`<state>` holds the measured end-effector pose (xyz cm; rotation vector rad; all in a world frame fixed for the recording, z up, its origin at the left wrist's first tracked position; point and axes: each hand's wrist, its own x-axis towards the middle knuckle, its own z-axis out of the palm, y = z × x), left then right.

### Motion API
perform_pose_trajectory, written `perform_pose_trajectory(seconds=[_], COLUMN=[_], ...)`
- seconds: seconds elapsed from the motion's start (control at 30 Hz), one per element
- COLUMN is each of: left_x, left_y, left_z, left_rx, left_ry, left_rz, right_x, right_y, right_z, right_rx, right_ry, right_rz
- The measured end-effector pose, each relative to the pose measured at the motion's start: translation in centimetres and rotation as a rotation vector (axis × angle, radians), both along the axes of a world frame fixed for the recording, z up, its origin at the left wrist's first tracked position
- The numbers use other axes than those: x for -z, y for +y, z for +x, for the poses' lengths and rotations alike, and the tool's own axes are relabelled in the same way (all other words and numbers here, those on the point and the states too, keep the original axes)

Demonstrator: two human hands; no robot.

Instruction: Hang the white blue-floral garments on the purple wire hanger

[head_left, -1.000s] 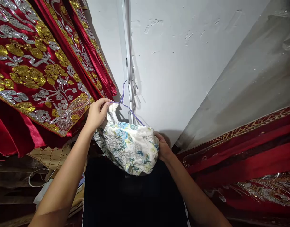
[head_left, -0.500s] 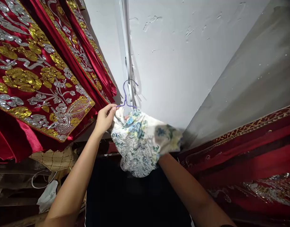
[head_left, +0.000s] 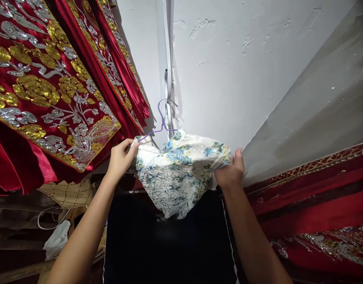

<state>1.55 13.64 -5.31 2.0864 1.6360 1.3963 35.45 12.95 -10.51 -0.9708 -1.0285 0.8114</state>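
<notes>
A short-sleeved white shirt (head_left: 178, 169) with a blue, green and yellow floral pattern hangs partly on a purple wire hanger (head_left: 163, 122). The hanger's hook reaches up to a narrow metal strip on the wall. My left hand (head_left: 122, 157) pinches the shirt's collar side together with the left arm of the hanger. On the other side, my right hand (head_left: 232, 170) grips the end of the right sleeve, thumb pointing up; some of its fingers are hidden by the cloth. Between the hands the shirt is spread out, its hem hanging in two points.
Red cloth panels (head_left: 39, 90) with gold and silver sequins hang at the left. More red embroidered fabric (head_left: 317, 205) runs along the lower right. The metal strip (head_left: 169, 47) stands on the white wall (head_left: 217, 79). A white plastic bag (head_left: 57, 238) lies at lower left.
My right hand has come out from behind the shirt to the sleeve end, moving right and up. The shirt is spread wider. My left hand has shifted slightly left and down.
</notes>
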Motion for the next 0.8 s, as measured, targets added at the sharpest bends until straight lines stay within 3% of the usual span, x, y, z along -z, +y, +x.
perform_pose_trajectory(seconds=[0.07, 0.2, 0.33, 0.43, 0.57, 0.6, 0.63, 0.67, 0.8], left_x=[-0.4, -2.0, -2.8, -2.4, -1.8, -1.9, -2.1, -2.3, -4.1], left_y=[-0.2, -0.6, -0.8, -0.8, -1.8, -2.3, -3.0, -3.6, -6.2], left_z=[0.2, 0.3, 0.2, 0.1, 0.4, 0.7, 1.2, 1.8, 5.0], left_rx=[-0.056, -0.103, -0.084, -0.059, 0.148, 0.205, 0.262, 0.324, 0.681], left_ry=[0.015, -0.020, -0.074, -0.083, -0.173, -0.191, -0.191, -0.166, 0.076], left_rz=[0.049, 0.128, 0.155, 0.141, -0.016, -0.046, -0.058, -0.059, -0.022], right_x=[-1.4, -5.3, -8.4, -9.0, -8.2, -7.8, -7.3, -6.7, -4.1], right_y=[0.6, 2.4, 1.7, -1.2, -4.3, -4.4, -4.3, -4.0, -1.8], right_z=[0.4, 0.0, -1.9, -3.2, -3.2, -3.1, -3.1, -3.2, -4.7], right_rx=[0.085, 0.238, 0.163, -0.204, -1.053, -1.185, -1.231, -1.193, -0.728], right_ry=[0.209, 0.304, 0.275, 0.083, -0.307, -0.336, -0.332, -0.321, -0.396], right_rz=[-0.022, 0.006, 0.079, 0.088, 0.095, 0.090, 0.076, 0.054, -0.018])
